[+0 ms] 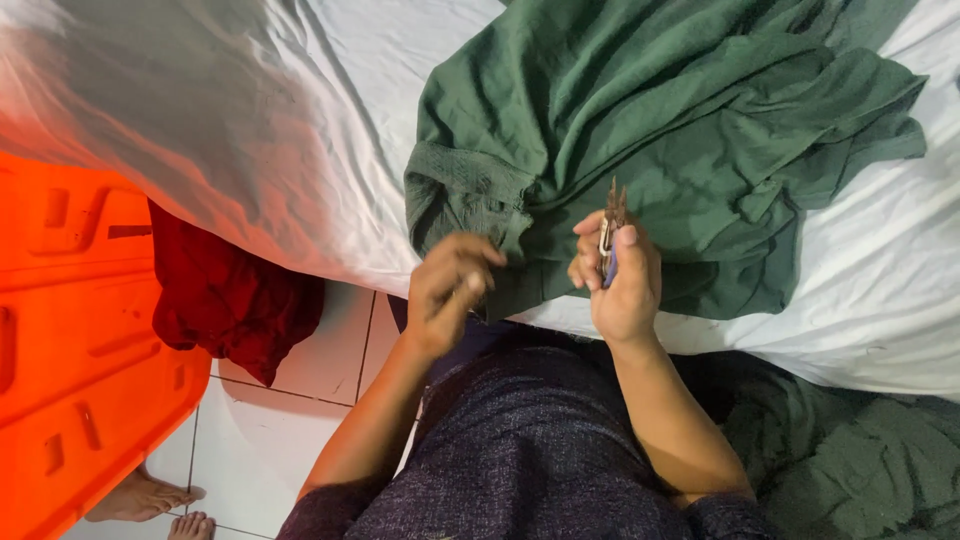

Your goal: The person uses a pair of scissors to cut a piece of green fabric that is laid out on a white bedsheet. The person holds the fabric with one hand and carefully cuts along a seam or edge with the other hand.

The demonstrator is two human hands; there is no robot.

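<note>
Gripping a small pair of scissors [611,232] upright in the right hand [622,285], pinching something too fine to make out in the curled left hand [447,290], hovering over the rumpled green garment [680,130] on the white sheet [880,290], likely mid-trimming, needing steady aim next.
</note>
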